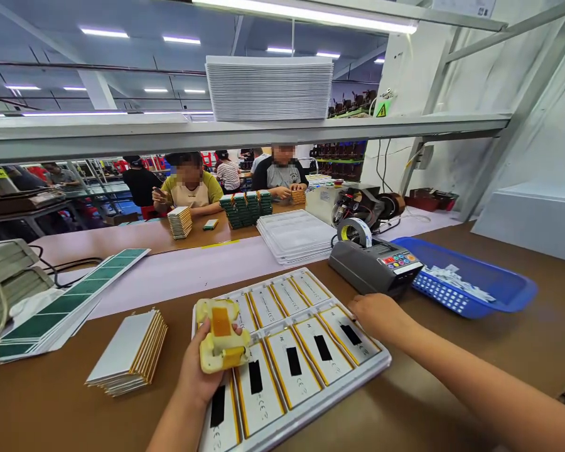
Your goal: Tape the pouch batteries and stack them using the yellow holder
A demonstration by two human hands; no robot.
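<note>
My left hand (200, 361) is wrapped round a pale yellow block-like tool (223, 339) with an orange patch on top, above the left part of a white tray (327, 392). Flat white battery packs (292, 367) with yellow edges fill the tray in two rows. Each pack in the near row bears a black strip (293, 361). At the tray's right edge, by the grey tape dispenser (374, 263), is my right hand (379, 317), fingers bent together; whatever they hold, if anything, is hidden.
Stacked white packs (127, 351) and green-and-white sheets (70, 307) lie to the left. A blue basket (513, 289) stands right, white trays (296, 235) behind. Across the bench, two people (193, 188) handle packs. A shelf (169, 135) crosses above.
</note>
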